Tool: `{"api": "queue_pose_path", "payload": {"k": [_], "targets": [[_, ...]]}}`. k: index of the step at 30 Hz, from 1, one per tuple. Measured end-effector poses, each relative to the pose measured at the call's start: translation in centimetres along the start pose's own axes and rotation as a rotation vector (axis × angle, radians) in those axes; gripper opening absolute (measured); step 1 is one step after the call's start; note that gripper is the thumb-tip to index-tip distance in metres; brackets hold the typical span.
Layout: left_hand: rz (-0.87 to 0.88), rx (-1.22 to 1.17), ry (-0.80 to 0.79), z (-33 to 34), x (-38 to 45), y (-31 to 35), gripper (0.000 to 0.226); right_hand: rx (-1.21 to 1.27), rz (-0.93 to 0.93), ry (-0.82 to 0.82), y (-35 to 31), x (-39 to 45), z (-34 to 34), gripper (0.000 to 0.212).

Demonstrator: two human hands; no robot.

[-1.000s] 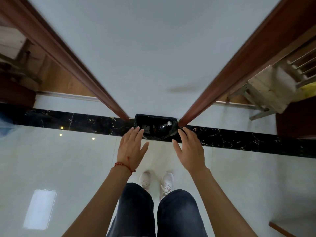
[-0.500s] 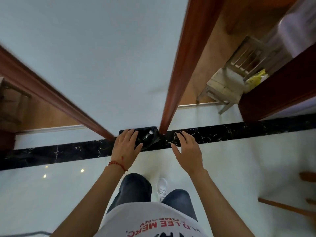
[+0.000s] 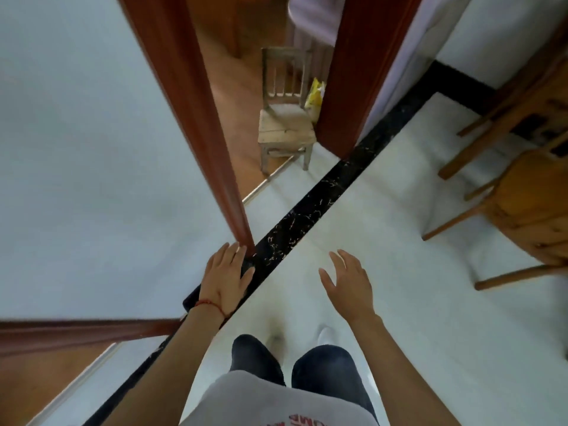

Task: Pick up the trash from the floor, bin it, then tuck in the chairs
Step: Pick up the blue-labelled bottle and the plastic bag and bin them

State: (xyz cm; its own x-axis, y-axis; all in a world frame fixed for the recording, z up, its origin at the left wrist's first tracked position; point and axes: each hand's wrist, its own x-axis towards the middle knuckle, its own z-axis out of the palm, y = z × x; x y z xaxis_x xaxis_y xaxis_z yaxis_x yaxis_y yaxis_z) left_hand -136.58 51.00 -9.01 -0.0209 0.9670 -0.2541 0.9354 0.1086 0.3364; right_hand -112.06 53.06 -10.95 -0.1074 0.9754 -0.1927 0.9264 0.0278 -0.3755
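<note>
**Hands out, both holding nothing**

Left hand [image 3: 226, 279] flat, fingers straight, over black bin [image 3: 196, 298], mostly hidden under it. Right hand [image 3: 349, 285] loose and spread, over white floor [image 3: 399, 302]. Big wooden chair [image 3: 522, 210] far off past right hand. Small chair [image 3: 287, 118] far ahead, in doorway.

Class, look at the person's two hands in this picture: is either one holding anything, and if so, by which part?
Nothing is held. The left hand and the right hand are both open, fingers spread, above the floor.
</note>
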Motion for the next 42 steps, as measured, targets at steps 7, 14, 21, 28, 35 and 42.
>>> {"api": "queue_pose_path", "payload": {"k": [7, 14, 21, 28, 35, 42], "targets": [[0.293, 0.049, -0.120, 1.4, 2.2, 6.4, 0.066, 0.091, 0.318, 0.154, 4.6, -6.4, -2.5, 0.050], [0.583, 0.136, -0.193, 4.9, 1.2, 16.0, 0.055, 0.172, 0.630, 0.266, 10.6, -14.8, -3.4, 0.050], [0.841, 0.205, -0.321, 10.0, -3.2, 25.1, 0.056, 0.250, 0.901, 0.386, 15.5, -25.1, -3.4, 0.049], [1.124, 0.258, -0.381, 14.9, -9.7, 33.8, 0.075, 0.323, 1.175, 0.496, 19.1, -35.5, -2.4, 0.049], [1.432, 0.315, -0.443, 19.5, -16.7, 41.2, 0.052, 0.392, 1.448, 0.615, 20.0, -44.0, -0.4, 0.051], [1.730, 0.387, -0.545, 24.5, -21.5, 47.5, 0.055, 0.463, 1.724, 0.716, 19.9, -48.7, 1.3, 0.051]]}}
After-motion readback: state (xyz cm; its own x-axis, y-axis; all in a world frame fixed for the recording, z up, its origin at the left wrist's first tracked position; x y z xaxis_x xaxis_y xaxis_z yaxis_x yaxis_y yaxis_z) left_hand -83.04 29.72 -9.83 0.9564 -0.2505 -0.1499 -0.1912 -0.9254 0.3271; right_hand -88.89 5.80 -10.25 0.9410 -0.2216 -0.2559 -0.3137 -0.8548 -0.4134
